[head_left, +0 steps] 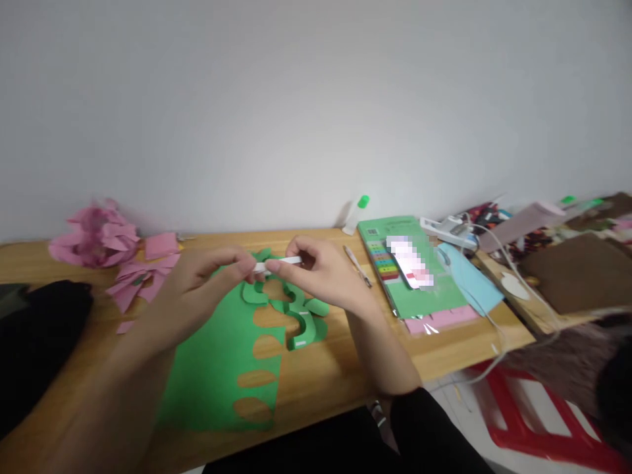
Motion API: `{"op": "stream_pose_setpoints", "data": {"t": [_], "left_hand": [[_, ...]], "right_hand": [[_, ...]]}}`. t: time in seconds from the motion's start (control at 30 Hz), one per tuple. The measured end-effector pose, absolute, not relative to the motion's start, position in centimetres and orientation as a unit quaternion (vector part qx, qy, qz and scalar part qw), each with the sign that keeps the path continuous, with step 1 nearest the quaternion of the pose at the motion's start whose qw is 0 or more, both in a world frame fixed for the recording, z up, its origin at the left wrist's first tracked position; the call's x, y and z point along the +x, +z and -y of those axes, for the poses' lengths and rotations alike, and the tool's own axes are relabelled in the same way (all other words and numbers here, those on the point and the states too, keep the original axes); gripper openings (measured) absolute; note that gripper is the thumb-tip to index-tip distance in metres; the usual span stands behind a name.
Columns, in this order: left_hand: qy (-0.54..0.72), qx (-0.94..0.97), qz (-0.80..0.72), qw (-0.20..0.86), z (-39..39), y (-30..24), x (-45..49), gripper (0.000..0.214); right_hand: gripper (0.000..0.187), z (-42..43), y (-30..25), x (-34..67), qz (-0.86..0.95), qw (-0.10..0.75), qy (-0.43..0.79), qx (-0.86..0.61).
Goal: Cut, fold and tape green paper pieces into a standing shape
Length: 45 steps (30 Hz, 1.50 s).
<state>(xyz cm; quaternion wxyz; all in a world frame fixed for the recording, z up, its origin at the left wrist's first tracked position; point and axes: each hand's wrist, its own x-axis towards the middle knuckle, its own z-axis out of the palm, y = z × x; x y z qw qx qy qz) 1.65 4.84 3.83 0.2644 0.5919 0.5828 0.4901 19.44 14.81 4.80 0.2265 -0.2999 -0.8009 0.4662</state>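
Between the thumb and fingers of my left hand [210, 283] is one end of a narrow white strip [286, 261]. My right hand [323, 271] pinches the same strip a little to the right. Just below my fingers lie curled green paper pieces [302, 329], some rounded like leaves and some bearing small white strips. Partly under my left forearm is a green paper sheet [217, 368] with several oval holes along its right edge. Whether the white strip is joined to green paper behind my fingers is hard to see.
Pink paper flowers [101, 237] and pink paper squares [161, 245] are at the left. Right of my hands are a pen [357, 266], a glue stick [356, 216], a green paper pack [424, 299] with a phone [409, 263], a power strip [447, 232] and blue paper [471, 280].
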Motion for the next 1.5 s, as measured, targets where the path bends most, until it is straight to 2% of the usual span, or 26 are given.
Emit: {"op": "stream_pose_setpoints", "data": {"t": [0.27,0.5,0.7,0.83,0.93,1.0,1.1,1.17,1.37,1.5], "left_hand": [[0.498,0.523,-0.615,0.315,-5.5,3.1,1.4,0.026],[0.522,0.460,-0.616,0.370,-6.3,1.9,1.4,0.051],[0.555,0.394,-0.597,0.424,-6.7,1.6,2.3,0.045],[0.572,0.397,-0.591,0.407,-7.0,2.2,3.0,0.039],[0.591,0.417,-0.569,0.390,-7.2,3.5,3.4,0.043],[0.611,0.411,-0.559,0.381,-7.2,4.2,3.6,0.040],[0.638,0.404,-0.536,0.378,-7.0,4.7,3.8,0.036],[0.639,0.413,-0.521,0.386,-6.8,4.7,3.8,0.036],[0.616,0.446,-0.512,0.398,-6.5,4.7,3.8,0.038],[0.615,0.444,-0.498,0.420,-6.2,4.9,4.0,0.038]], "right_hand": [[0.045,-15.9,4.6,20.0,0.785,0.205,0.515,-0.277],[0.047,-16.2,4.5,19.9,0.772,0.208,0.526,-0.291],[0.046,-16.5,3.9,19.6,0.762,0.217,0.534,-0.294],[0.043,-17.5,3.5,19.7,0.749,0.241,0.554,-0.272],[0.038,-19.5,3.6,20.5,0.757,0.281,0.488,-0.331],[0.029,-21.1,3.4,21.3,0.784,0.238,0.380,-0.429],[0.022,-22.5,2.0,22.0,0.817,0.015,0.224,-0.531],[0.027,-22.6,0.5,22.3,0.815,-0.065,0.189,-0.544],[0.036,-20.4,-3.8,22.6,0.812,-0.083,0.137,-0.561],[0.033,-19.1,-4.8,22.5,0.810,-0.087,0.126,-0.565]]}}
